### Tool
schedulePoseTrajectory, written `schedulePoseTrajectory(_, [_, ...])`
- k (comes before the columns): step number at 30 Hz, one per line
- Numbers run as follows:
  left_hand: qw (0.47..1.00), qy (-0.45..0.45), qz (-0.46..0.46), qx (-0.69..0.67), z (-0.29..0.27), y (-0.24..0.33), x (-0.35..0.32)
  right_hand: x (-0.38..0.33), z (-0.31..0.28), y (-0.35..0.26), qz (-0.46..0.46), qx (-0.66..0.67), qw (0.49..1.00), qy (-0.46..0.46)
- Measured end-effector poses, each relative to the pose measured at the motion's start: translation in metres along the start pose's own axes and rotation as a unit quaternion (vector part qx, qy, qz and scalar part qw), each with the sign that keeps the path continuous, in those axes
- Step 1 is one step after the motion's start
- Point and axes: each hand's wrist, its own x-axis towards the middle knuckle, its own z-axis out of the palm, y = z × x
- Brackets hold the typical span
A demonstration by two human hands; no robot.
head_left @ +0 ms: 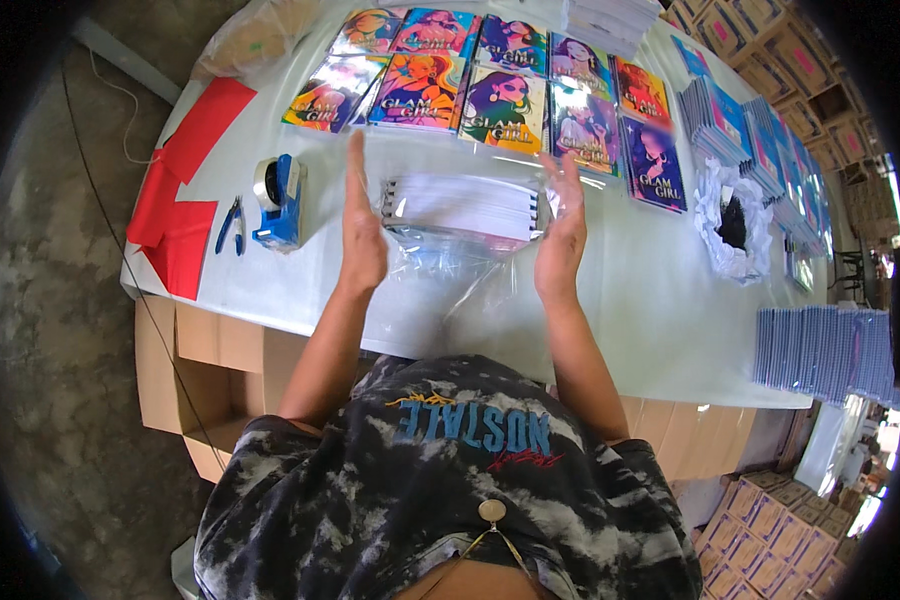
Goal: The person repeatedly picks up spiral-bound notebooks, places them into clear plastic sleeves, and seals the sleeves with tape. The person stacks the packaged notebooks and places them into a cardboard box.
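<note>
Ahead lie bright-covered notebooks (pixel 503 108), leftward a tape dispenser (pixel 279 215), while my left hand (pixel 363 235) and right hand (pixel 562 225), flat and apart, flank a white-paged spiral-bound stack (pixel 463 205) in clear plastic (pixel 450 252).

A stack of ring-bound notebooks (pixel 465 208) and clear plastic film (pixel 450 248) are flanked by the left hand (pixel 363 235) and right hand (pixel 563 230); bright-covered notebooks (pixel 503 110) are laid out beyond both.

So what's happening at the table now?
A person's open bare left hand and open right hand flank a stack of white-paged, spiral-bound notebooks with clear plastic film around it, on a white table. Blur hides whether the right hand touches the film. Beyond lie colourful illustrated notebooks in two rows; a blue tape dispenser stands to the left.
</note>
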Motion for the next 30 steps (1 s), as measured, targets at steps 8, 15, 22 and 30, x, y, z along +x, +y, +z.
schedulePoseTrajectory(8, [0.997, -0.005, -0.053, 0.055, -0.005, -0.008, -0.032, -0.003, 0.037, -0.005, 0.066, -0.071, 0.990, 0.105])
schedulePoseTrajectory(15, [0.876, -0.033, 0.193, 0.441, -0.002, 0.003, -0.037, -0.001, 0.040, 0.000, 0.101, -0.070, 0.982, 0.146])
schedulePoseTrajectory(22, [0.886, -0.218, 0.163, 0.376, 0.013, 0.024, -0.024, -0.027, 0.038, -0.025, -0.123, -0.536, 0.834, -0.045])
schedulePoseTrajectory(30, [0.979, -0.195, -0.055, 0.020, 0.003, 0.061, 0.030, -0.025, 0.033, -0.023, -0.227, -0.530, 0.808, -0.123])
